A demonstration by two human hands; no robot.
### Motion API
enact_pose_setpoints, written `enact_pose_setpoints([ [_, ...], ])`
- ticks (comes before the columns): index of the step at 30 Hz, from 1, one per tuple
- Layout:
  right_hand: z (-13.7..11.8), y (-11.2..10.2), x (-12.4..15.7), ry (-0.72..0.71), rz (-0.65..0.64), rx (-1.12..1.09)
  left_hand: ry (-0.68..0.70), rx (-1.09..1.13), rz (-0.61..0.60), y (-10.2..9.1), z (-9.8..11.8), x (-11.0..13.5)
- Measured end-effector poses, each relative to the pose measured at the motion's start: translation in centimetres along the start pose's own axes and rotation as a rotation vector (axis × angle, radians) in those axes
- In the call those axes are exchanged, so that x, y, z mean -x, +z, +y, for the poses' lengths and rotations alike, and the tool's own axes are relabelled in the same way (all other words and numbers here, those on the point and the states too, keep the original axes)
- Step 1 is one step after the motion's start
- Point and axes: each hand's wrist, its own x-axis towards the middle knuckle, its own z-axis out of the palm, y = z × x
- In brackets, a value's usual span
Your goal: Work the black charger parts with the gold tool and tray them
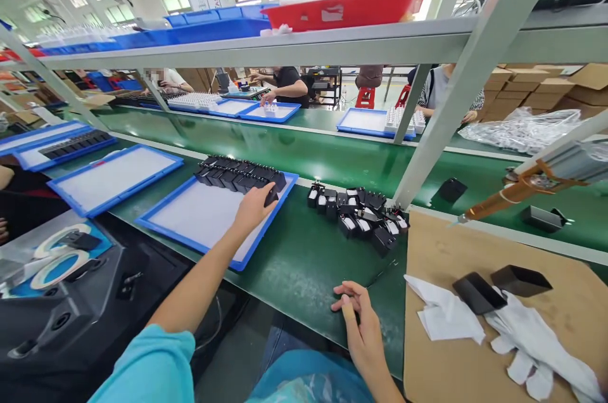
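My left hand (pixel 251 208) is closed on a small black plastic box (pixel 271 194) at the right side of a blue-rimmed tray (pixel 190 216). Just beyond it, rows of similar black boxes (pixel 232 173) stand packed along the tray's far edge. My right hand (pixel 357 317) rests by the front edge of the green bench (pixel 289 276), its fingers loosely bent and apart, with nothing in them. Farther in front of that hand lies a loose heap of black boxes (pixel 363 213), several showing white parts and thin wires.
Right of me, a cardboard sheet (pixel 441 365) carries two black housings (pixel 479 293), white paper (pixel 446 311) and white gloves (pixel 541 343). An orange-brown tool (pixel 503 197) hangs above it. A slanted post (pixel 475 73) and shelf (pixel 332 45) cross ahead. Co-workers sit across the green belt (pixel 313 156).
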Motion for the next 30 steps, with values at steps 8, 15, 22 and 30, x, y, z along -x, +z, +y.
enact_pose_setpoints([
  [8, 0.7, 0.9, -0.4, -0.082, -0.031, -0.065, 0.035, -0.133, 0.074, 1.9, -2.1, -3.8],
  [15, -1.4, -0.8, 0.5, -0.151, -0.010, -0.116, 0.085, -0.070, 0.313, 2.7, -1.2, -4.8],
  [22, -5.3, -16.1, -5.8, -0.314, 0.575, 0.019, 0.210, 0.137, 0.246, 0.8, 2.7, -6.8],
  [30, -4.4, -28.7, -17.5, -0.077, 0.661, 0.361, 0.303, 0.386, 0.076, 1.1, 13.5, -12.3],
])
